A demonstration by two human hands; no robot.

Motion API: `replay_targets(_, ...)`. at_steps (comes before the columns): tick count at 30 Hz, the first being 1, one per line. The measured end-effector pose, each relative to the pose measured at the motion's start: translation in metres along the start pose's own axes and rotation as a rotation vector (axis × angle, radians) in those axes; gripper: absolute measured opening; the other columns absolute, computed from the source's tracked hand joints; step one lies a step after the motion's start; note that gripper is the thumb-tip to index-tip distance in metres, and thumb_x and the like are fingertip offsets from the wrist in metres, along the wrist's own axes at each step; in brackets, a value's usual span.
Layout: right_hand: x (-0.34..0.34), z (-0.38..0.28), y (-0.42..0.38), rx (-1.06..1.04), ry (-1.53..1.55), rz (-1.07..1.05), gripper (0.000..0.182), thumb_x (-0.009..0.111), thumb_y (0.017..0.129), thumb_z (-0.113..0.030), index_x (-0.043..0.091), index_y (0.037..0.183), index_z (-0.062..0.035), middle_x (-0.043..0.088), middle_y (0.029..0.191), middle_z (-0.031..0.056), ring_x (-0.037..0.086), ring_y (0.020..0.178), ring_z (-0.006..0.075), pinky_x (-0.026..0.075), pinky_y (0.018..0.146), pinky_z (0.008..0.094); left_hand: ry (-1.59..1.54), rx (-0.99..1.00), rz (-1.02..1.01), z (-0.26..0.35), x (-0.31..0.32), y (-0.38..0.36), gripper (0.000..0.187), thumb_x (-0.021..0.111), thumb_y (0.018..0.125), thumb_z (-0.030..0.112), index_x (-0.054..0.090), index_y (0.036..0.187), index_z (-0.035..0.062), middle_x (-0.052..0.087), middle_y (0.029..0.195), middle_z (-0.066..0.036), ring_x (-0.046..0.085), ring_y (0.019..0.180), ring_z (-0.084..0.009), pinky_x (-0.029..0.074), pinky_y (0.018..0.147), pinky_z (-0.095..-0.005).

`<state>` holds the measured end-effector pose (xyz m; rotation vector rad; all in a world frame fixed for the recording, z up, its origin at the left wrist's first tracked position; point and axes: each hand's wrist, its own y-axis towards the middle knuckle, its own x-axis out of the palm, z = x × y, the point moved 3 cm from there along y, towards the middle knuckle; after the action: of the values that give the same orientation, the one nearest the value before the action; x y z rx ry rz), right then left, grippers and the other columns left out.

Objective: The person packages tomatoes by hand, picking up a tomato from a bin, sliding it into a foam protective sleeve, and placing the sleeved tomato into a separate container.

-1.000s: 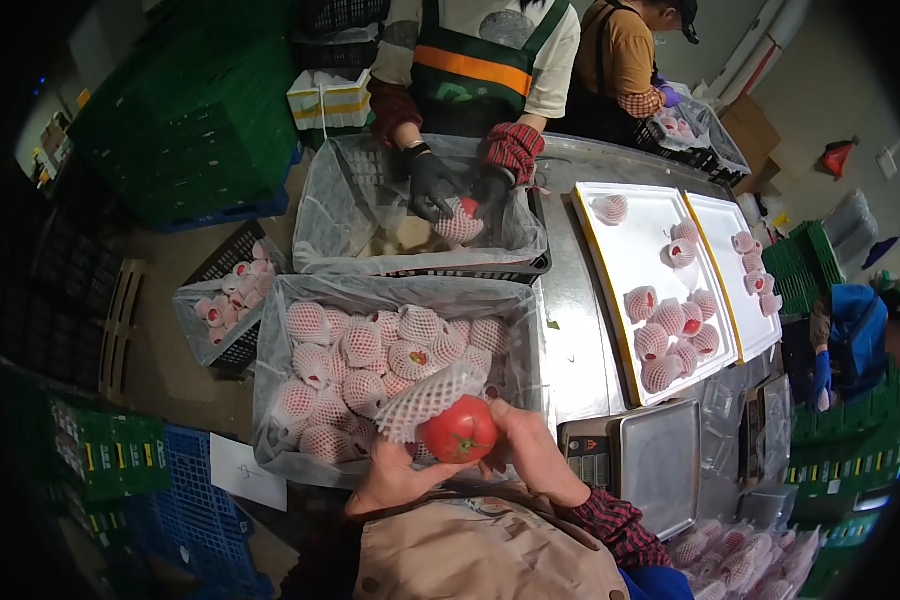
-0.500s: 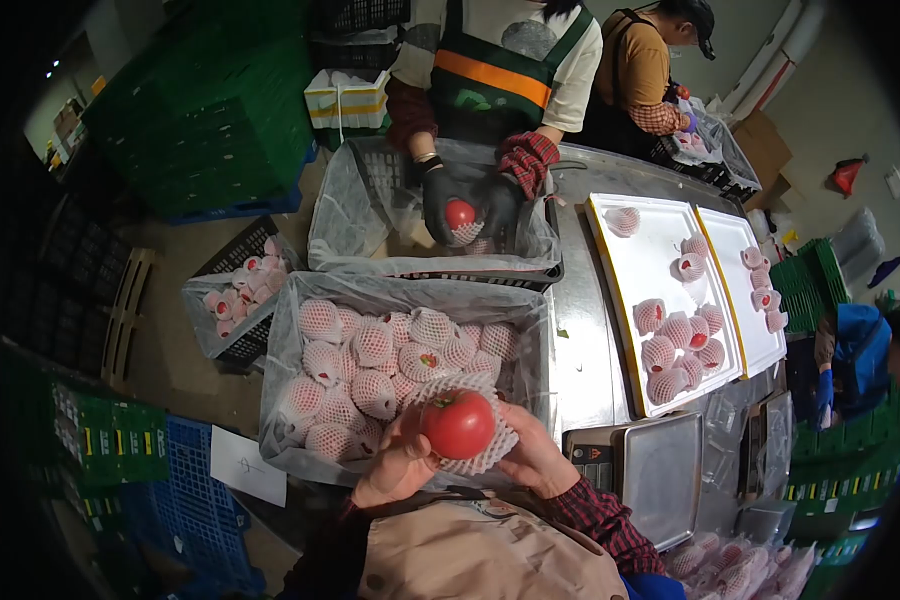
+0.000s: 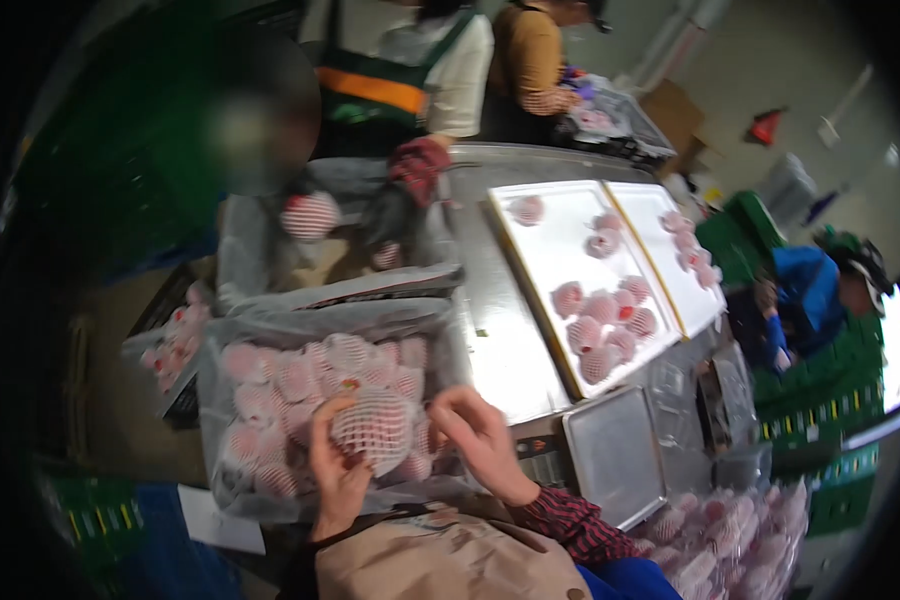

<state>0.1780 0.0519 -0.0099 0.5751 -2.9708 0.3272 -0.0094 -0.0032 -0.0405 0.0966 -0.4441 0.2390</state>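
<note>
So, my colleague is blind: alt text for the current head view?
A person's left hand holds a net-wrapped fruit over a lined crate of similar fruit, the right hand close by. To the right, two white trays hold more wrapped fruit.

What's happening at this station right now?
The person's left hand holds a net-wrapped fruit over a lined crate of similar wrapped fruits. The right hand is beside it, fingers curled, nothing visible in it. Opposite, a co-worker stands at a second lined crate, another wrapped fruit above it. More wrapped fruits sit on white trays to the right.
</note>
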Motion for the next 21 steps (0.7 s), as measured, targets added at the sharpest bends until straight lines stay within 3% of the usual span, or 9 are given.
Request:
replay_targets(4, 0.007, 0.020, -0.002, 0.206, 0.565, -0.062, 0.041, 0.065, 0.102, -0.025, 0.048, 0.134, -0.0056, 0.061, 0.120, 0.0065, 0.059, 0.111, 0.0127, 0.051, 0.093, 0.0310, 0.433, 0.254, -0.067, 0.000, 0.032, 0.010, 0.070, 0.077, 0.072, -0.003, 0.048, 0.135, 0.0030, 0.049, 0.139, -0.015, 0.054, 0.129, -0.0300, 0.044, 0.110, -0.0410)
replay_targets(6, -0.009, 0.049, 0.008, 0.147, 0.635, 0.093, 0.041, 0.065, 0.101, -0.021, 0.050, 0.136, -0.0048, 0.063, 0.122, 0.0079, 0.061, 0.112, 0.0143, 0.052, 0.094, 0.0319, 0.860, 0.337, -0.337, 0.006, 0.060, 0.013, 0.068, 0.081, 0.073, 0.001, 0.050, 0.133, 0.0048, 0.047, 0.146, -0.020, 0.050, 0.134, -0.0385, 0.042, 0.113, -0.0454)
replay_targets(8, -0.047, 0.042, 0.013, 0.159, 0.669, 0.195, 0.040, 0.065, 0.100, -0.020, 0.053, 0.135, -0.0039, 0.066, 0.121, 0.0079, 0.064, 0.108, 0.0153, 0.051, 0.095, 0.0321, 0.769, 0.290, -0.379, 0.004, 0.072, 0.021, 0.068, 0.082, 0.075, 0.004, 0.052, 0.135, 0.0063, 0.042, 0.153, -0.023, 0.047, 0.138, -0.0420, 0.042, 0.113, -0.0463)
replay_targets(12, -0.185, 0.022, 0.027, -0.110, -0.019, 0.631, 0.055, 0.077, 0.090, -0.026, 0.054, 0.133, -0.0004, 0.066, 0.116, 0.0093, 0.064, 0.106, 0.0174, 0.052, 0.092, 0.0337, 0.931, 0.168, -0.395, -0.006, 0.036, 0.036, 0.064, 0.078, 0.079, 0.005, 0.055, 0.139, 0.0043, 0.045, 0.152, -0.021, 0.049, 0.138, -0.0373, 0.044, 0.111, -0.0444)
replay_targets(14, -0.312, 0.071, 0.047, -0.171, -0.465, 0.894, 0.078, 0.083, 0.081, -0.028, 0.048, 0.141, 0.0053, 0.063, 0.125, 0.0163, 0.062, 0.110, 0.0284, 0.051, 0.096, 0.0390, 0.929, 0.049, -0.236, -0.028, -0.012, 0.037, 0.058, 0.077, 0.081, 0.006, 0.057, 0.136, 0.0037, 0.053, 0.145, -0.019, 0.054, 0.133, -0.0352, 0.047, 0.106, -0.0428)
replay_targets(17, -0.431, 0.065, 0.075, -0.224, -0.795, 0.824, 0.089, 0.078, 0.087, -0.039, 0.037, 0.154, 0.0037, 0.047, 0.152, 0.0252, 0.048, 0.137, 0.0346, 0.035, 0.115, 0.0418, 0.977, -0.111, -0.020, -0.033, -0.061, 0.038, 0.052, 0.074, 0.083, 0.003, 0.058, 0.133, 0.0028, 0.059, 0.137, -0.017, 0.059, 0.125, -0.0339, 0.050, 0.101, -0.0412)
replay_targets(19, -0.422, 0.025, 0.095, -0.117, -0.949, 0.925, 0.079, 0.076, 0.089, -0.032, 0.040, 0.152, 0.0006, 0.048, 0.150, 0.0243, 0.049, 0.135, 0.0346, 0.038, 0.113, 0.0410, 1.110, 0.025, 0.028, -0.017, -0.068, 0.036, 0.041, 0.071, 0.088, 0.003, 0.059, 0.128, 0.0023, 0.062, 0.129, -0.015, 0.062, 0.116, -0.0324, 0.052, 0.094, -0.0390)
replay_targets(20, -0.439, 0.032, 0.116, -0.379, -0.875, 0.842, 0.073, 0.075, 0.090, -0.026, 0.042, 0.151, -0.0018, 0.049, 0.148, 0.0246, 0.049, 0.135, 0.0353, 0.039, 0.112, 0.0412, 1.153, 0.052, 0.055, -0.022, -0.078, 0.034, 0.039, 0.070, 0.090, 0.004, 0.059, 0.127, 0.0023, 0.062, 0.128, -0.015, 0.062, 0.115, -0.0325, 0.052, 0.093, -0.0387)
replay_targets(21, -0.450, 0.036, 0.131, -0.431, -1.026, 0.851, 0.070, 0.075, 0.090, -0.020, 0.043, 0.151, -0.0048, 0.052, 0.142, 0.0253, 0.052, 0.129, 0.0387, 0.041, 0.109, 0.0434, 1.189, 0.034, 0.094, -0.022, -0.084, 0.030, 0.039, 0.070, 0.090, 0.004, 0.059, 0.127, 0.0023, 0.062, 0.128, -0.015, 0.062, 0.115, -0.0325, 0.052, 0.093, -0.0387)
